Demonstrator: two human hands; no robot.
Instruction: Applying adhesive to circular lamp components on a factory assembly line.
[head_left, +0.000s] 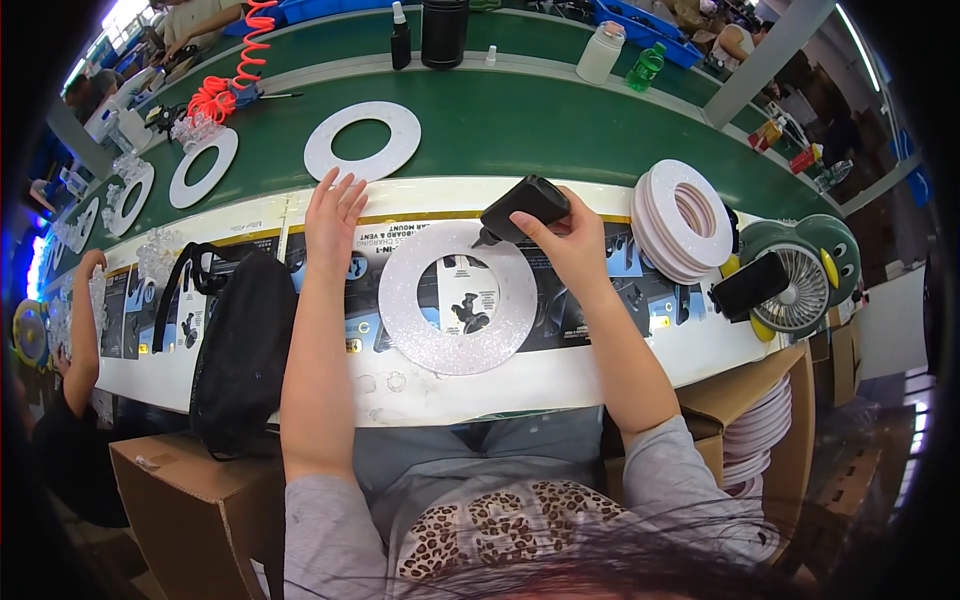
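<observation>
My right hand (pixel 568 232) grips a black squeeze bottle (pixel 524 207), tilted with its narrow tip pointing down at the top of a white speckled ring (pixel 410 300). Whether the tip touches the ring I cannot tell. The ring lies flat on the worktable in front of me, over printed cardboard sheets. My left hand (pixel 335 205) is raised with its fingers apart and holds nothing. Just beyond its fingertips another white ring (pixel 405 130) rests on the green belt.
Right of me stand a stack of white rings (pixel 668 225), a green fan (pixel 800 295) and a dark phone (pixel 752 287). A black bag (pixel 240 345) lies left. Cardboard boxes (pixel 200 480) flank my lap. A co-worker's arm (pixel 85 325) reaches in at far left. A red coiled hose (pixel 212 100) hangs over the belt.
</observation>
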